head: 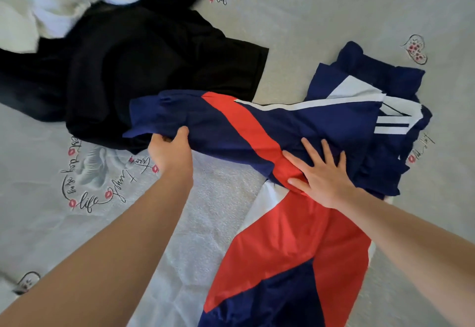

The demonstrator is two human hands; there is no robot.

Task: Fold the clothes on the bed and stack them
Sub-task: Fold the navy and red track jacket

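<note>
Jacket (257,126), navy, red and white, spread across the bed (334,18) beside a black garment (141,56): light, thin, probably slippery cloth, which my left hand (171,153) pinches at the sleeve end while my right hand (321,175) presses flat, fingers spread, at the fold.

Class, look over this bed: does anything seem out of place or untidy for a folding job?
Yes. A black garment sprawls unfolded at upper left, with crumpled white clothes heaped on its far end. The navy, red and white jacket is only half folded: the left hand grips its edge, the right hand presses it flat.
</note>
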